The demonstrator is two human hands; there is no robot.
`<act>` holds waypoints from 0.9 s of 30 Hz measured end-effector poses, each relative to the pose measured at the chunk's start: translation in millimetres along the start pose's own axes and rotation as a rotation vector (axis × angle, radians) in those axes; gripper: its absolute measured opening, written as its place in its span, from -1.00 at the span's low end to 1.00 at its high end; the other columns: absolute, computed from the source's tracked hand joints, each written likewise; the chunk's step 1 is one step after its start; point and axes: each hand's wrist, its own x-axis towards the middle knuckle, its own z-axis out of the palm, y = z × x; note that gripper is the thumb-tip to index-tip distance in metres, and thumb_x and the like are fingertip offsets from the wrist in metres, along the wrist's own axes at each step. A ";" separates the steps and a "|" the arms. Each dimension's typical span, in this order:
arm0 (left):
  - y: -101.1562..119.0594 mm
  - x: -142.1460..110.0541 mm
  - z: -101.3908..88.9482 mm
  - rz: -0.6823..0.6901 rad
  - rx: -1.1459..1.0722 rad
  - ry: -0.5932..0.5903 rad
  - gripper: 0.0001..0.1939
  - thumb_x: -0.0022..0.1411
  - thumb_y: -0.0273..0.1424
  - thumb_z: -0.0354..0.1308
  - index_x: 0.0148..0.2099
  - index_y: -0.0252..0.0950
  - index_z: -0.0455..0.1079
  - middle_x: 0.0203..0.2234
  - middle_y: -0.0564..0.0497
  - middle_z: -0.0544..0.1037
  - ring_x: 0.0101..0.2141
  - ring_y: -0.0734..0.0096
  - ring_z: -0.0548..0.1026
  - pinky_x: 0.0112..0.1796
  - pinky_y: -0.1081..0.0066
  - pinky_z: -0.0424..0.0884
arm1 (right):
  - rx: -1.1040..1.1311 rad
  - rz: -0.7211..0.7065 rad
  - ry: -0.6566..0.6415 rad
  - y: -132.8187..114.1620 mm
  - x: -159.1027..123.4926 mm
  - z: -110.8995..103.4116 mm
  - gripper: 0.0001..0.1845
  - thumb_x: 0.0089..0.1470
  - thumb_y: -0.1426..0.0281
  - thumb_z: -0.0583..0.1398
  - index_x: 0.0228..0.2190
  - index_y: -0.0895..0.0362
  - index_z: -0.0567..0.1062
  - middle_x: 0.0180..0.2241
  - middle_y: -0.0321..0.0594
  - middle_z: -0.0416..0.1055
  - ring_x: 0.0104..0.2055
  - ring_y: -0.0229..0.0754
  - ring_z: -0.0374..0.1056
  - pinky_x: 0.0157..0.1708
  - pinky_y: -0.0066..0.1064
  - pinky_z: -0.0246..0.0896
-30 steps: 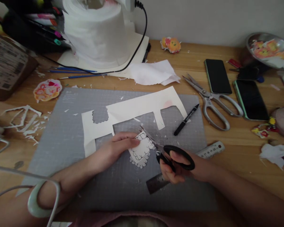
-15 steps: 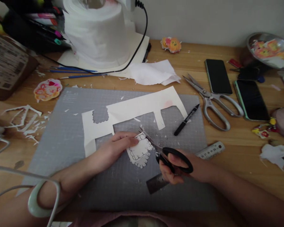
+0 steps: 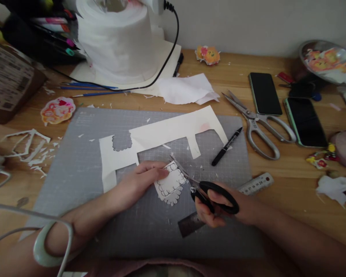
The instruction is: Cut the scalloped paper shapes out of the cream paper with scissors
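Observation:
My left hand point(image 3: 141, 180) pinches a small white paper cut-out point(image 3: 171, 184) with a black scalloped outline, held just above the grey cutting mat point(image 3: 75, 181). My right hand point(image 3: 219, 206) is closed in the handles of black scissors point(image 3: 202, 186), whose blades reach up along the cut-out's upper right edge. A pale green bangle point(image 3: 46, 246) sits on my left wrist. Behind the hands lies a large cream sheet point(image 3: 173, 132) with pieces cut out of it.
A black marker point(image 3: 227, 146), metal shears point(image 3: 258, 125), a ruler point(image 3: 255, 184) and two phones point(image 3: 265, 93) point(image 3: 305, 121) lie right. A tissue roll point(image 3: 118, 38), blue pencils point(image 3: 89, 88), a cardboard box point(image 3: 8, 77), paper scraps point(image 3: 29, 148) and coloured stickers point(image 3: 57, 109) lie behind and left.
The scissors and my right hand have shifted slightly right and down; the cut-out has turned a little in my left hand.

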 end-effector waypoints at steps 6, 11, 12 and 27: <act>-0.8 -1.4 -1.7 0.036 0.048 0.007 -0.63 -0.04 -0.17 0.27 -0.24 -0.33 0.54 -0.46 -0.07 0.61 -0.43 0.16 0.52 -0.41 0.32 0.37 | -0.003 0.028 0.009 0.7 0.6 -0.8 -0.37 0.03 -0.19 0.05 -0.52 0.17 0.28 -0.68 -0.39 0.19 -0.66 -0.39 0.01 -0.63 -0.50 -0.11; 0.6 -1.1 -0.7 0.037 0.049 0.009 -0.64 -0.05 -0.16 0.27 -0.27 -0.32 0.55 -0.47 -0.05 0.60 -0.46 0.18 0.51 -0.43 0.33 0.37 | -0.017 0.039 -0.002 -0.2 1.0 -1.3 -0.38 0.05 -0.17 0.05 -0.51 0.17 0.26 -0.67 -0.41 0.17 -0.66 -0.40 0.00 -0.62 -0.49 -0.12; 1.0 -0.9 -0.4 0.033 0.045 0.005 -0.64 -0.05 -0.15 0.27 -0.28 -0.32 0.54 -0.47 -0.05 0.60 -0.47 0.20 0.50 -0.45 0.34 0.36 | -0.022 0.036 -0.006 -0.7 1.2 -1.2 -0.38 0.05 -0.18 0.05 -0.51 0.17 0.26 -0.67 -0.41 0.17 -0.65 -0.40 0.00 -0.61 -0.49 -0.12; 19.8 -4.2 15.1 0.159 -0.058 -0.039 -0.70 0.10 -0.25 0.15 -0.57 -0.30 0.30 -0.63 0.05 0.42 -0.56 0.45 0.33 -0.47 0.47 0.26 | 0.059 -0.031 0.025 2.8 4.1 0.3 -0.43 0.07 -0.12 0.10 -0.52 0.16 0.25 -0.70 -0.45 0.12 -0.64 -0.40 -0.03 -0.59 -0.47 -0.19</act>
